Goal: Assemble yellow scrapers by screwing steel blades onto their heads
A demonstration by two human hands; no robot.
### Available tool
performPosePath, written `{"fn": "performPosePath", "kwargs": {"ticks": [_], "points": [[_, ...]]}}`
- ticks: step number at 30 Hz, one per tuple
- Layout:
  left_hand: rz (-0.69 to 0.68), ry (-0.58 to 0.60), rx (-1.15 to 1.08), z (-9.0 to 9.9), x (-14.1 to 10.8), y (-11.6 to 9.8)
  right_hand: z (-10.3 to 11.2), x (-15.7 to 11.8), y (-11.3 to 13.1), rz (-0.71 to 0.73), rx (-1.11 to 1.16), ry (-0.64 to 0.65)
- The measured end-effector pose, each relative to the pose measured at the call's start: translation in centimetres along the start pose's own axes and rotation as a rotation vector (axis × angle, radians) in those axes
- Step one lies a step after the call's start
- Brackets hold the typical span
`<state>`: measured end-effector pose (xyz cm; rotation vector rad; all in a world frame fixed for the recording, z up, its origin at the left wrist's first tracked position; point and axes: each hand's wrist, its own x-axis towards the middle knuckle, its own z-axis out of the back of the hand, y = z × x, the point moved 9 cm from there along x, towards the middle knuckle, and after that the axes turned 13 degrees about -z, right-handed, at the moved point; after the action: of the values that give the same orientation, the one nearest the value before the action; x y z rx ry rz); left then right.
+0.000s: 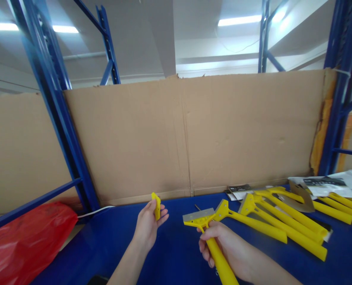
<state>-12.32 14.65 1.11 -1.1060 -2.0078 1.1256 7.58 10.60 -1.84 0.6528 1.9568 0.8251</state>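
Note:
My left hand [152,221] is closed on a small yellow plastic piece [156,206], pinched upright between thumb and fingers. My right hand [220,247] is wrapped round the yellow handle of a scraper [219,257]. A flat metal blade [198,215] shows along the top of that scraper's head, which points up and to the left toward my left hand. The two hands are apart, over the blue shelf surface [176,253]. Just beyond my right hand lies another yellow scraper [255,227], with several more yellow scrapers [291,233] on its right.
A tall cardboard panel [140,138] stands at the back between blue metal posts [65,130]. To the left lies a red plastic bag [30,241] by a white cable [95,211]. Printed packets [238,192] and an open cardboard box [305,198] sit at the back right.

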Motion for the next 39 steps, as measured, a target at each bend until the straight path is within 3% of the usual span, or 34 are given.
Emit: {"fn": "performPosePath", "kwargs": {"ticks": [5, 11, 16, 22, 31, 39], "points": [[-0.126, 0.217, 0.098, -2.3, -0.5, -0.5, 0.0, 0.1, -0.1, -0.001, -0.012, 0.003], [-0.185, 0.348, 0.144, -4.1, -1.6, -0.7, -0.2, 0.0, -0.1, -0.002, -0.033, 0.005], [-0.329, 0.333, 0.238, -4.8, -2.2, -2.3, -0.2, -0.1, -0.1, 0.008, -0.036, 0.007], [-0.446, 0.413, 0.421, -6.0, -3.3, -2.6, -0.3, 0.0, -0.2, 0.011, -0.049, 0.005], [-0.425, 0.461, 0.531, -6.8, -4.7, -0.2, -0.4, 0.0, -0.1, 0.010, -0.058, 0.015], [-0.447, 0.426, 0.505, -6.3, -4.2, -0.2, -0.5, 0.1, -0.3, 0.003, -0.068, 0.026]]}}
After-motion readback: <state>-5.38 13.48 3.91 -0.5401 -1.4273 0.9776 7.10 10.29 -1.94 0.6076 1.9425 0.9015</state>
